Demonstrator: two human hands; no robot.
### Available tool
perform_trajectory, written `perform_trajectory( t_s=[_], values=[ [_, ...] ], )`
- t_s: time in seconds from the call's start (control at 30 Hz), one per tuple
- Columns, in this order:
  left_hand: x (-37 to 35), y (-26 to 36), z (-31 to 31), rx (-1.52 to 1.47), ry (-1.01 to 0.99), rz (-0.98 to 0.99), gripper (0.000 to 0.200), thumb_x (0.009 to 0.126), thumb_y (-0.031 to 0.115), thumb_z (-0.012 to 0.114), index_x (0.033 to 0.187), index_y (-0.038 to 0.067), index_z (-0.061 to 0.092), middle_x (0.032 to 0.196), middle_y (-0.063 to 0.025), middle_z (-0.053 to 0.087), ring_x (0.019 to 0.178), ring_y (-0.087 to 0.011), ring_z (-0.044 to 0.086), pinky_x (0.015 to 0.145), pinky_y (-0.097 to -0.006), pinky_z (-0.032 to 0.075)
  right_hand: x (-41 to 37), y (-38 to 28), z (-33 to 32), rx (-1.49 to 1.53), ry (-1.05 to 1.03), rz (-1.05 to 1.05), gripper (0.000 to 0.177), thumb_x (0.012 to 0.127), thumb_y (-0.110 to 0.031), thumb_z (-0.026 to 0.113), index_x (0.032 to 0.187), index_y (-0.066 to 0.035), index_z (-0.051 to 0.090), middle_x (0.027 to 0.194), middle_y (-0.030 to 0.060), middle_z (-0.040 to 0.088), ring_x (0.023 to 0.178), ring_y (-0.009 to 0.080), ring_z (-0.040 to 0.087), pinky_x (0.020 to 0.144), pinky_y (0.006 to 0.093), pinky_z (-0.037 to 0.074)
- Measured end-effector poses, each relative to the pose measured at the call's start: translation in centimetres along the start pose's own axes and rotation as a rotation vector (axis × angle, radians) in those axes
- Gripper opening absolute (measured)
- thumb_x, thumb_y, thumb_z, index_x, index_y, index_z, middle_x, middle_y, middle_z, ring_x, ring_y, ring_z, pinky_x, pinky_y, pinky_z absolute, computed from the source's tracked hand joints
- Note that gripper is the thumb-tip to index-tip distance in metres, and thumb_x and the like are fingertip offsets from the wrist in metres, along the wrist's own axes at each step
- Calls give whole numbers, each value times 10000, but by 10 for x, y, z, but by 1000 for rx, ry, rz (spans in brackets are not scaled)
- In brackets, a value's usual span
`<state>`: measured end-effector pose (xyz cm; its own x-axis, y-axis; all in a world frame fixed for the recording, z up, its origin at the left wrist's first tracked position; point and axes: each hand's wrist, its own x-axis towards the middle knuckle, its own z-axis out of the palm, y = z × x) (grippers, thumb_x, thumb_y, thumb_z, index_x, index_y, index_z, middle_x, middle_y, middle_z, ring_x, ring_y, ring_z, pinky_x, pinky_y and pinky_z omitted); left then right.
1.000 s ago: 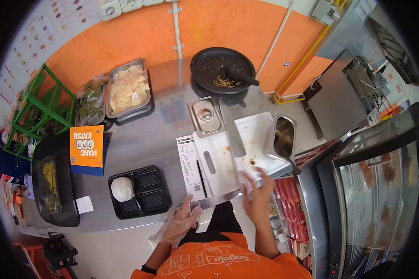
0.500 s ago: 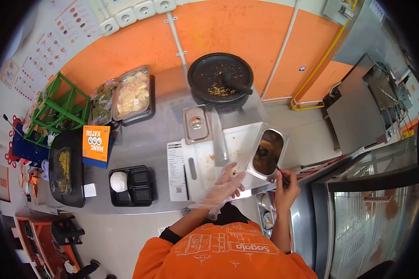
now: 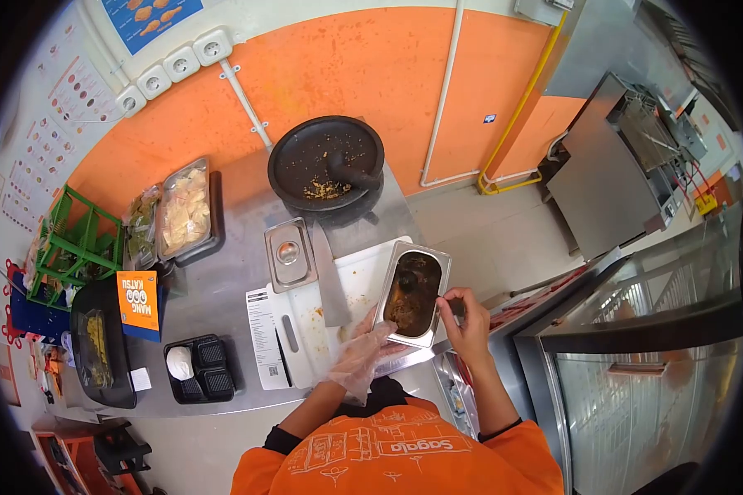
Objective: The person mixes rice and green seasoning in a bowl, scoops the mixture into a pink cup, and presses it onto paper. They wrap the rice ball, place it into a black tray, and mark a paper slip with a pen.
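Note:
A steel pan (image 3: 413, 301) of dark brown sauce stands tilted over the right end of the white cutting board (image 3: 309, 330). My left hand (image 3: 363, 351), in a clear plastic glove, holds the pan's lower left corner. Bare, my right hand (image 3: 466, 324) grips the pan's right rim with thumb and fingers. A round dark item, perhaps a ladle bowl, shows in the sauce. Left of the pan, a broad knife (image 3: 330, 285) lies on the board beside a lidded steel container (image 3: 291, 254).
Behind the board sits a stone mortar (image 3: 326, 161) with a pestle. Left are a black tray (image 3: 200, 369) with a white mound, a paper slip (image 3: 266, 338), a tray of pale food (image 3: 186, 208), a green rack (image 3: 74, 247) and an orange box (image 3: 139, 301). A glass-doored cabinet (image 3: 652, 412) stands right.
The view has shifted right. My left hand has moved from beside the pan onto its corner. My right hand has gone from the pan's near end to its right rim.

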<state>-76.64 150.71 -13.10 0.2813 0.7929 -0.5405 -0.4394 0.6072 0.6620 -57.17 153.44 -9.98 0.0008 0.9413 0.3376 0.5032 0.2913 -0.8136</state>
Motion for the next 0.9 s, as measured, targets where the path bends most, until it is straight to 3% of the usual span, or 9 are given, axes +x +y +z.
perform_trajectory(
  t_s=[0.13,0.27,0.33,0.57,0.6,0.63,0.77,0.9],
  values=[
    [-7,-4,2,-51,-5,22,614,915,96,530,1466,122,258,1218,-138,555,1060,-242,613,829,-369,582,0,-30,-29,-121,-136,-192,134,829,20,645,961,12,618,844,149,639,710,286,638,643,350,507],
    [-16,3,4,-47,27,61,635,897,55,518,1470,119,254,1238,-135,541,1051,-230,618,792,-358,598,-14,-45,-45,-21,-360,-304,236,760,65,657,991,24,628,842,150,636,712,301,629,644,357,511],
    [-24,15,6,30,61,89,649,872,23,506,1470,122,273,1158,-105,586,936,-184,648,746,-310,603,-15,-48,-35,-21,-380,-356,274,716,78,668,985,34,636,838,150,638,711,297,629,641,351,513],
    [-76,34,-22,-44,151,276,638,865,5,505,1461,122,308,1064,-45,610,823,-103,645,704,-273,617,0,-89,7,8,-127,-500,298,696,138,642,978,42,646,849,148,654,731,277,644,652,326,513],
    [-88,40,-28,-29,164,299,640,869,9,510,1463,123,303,1044,-31,608,808,-88,636,710,-277,617,-2,-94,17,30,-160,-467,281,705,132,646,969,37,649,848,151,655,728,276,643,646,324,512],
    [-102,49,-31,-72,146,342,669,860,-1,506,1473,99,258,1276,-141,519,1028,-207,630,696,-274,629,-5,-98,30,53,-195,-434,263,714,126,649,960,33,651,846,153,657,725,275,643,641,322,511],
    [-143,43,-82,-139,292,414,664,851,-23,498,1464,88,269,1224,-163,550,933,-201,670,654,-259,631,-37,-130,75,260,-271,-316,146,801,71,634,938,25,659,823,149,663,691,237,652,615,306,509],
    [-224,59,-123,-256,443,412,591,886,38,519,1438,123,327,1171,-74,574,960,-169,638,691,-279,616,-82,-179,138,554,-370,20,156,908,-58,602,1015,51,629,855,108,666,731,161,636,665,257,510]
  ],
)
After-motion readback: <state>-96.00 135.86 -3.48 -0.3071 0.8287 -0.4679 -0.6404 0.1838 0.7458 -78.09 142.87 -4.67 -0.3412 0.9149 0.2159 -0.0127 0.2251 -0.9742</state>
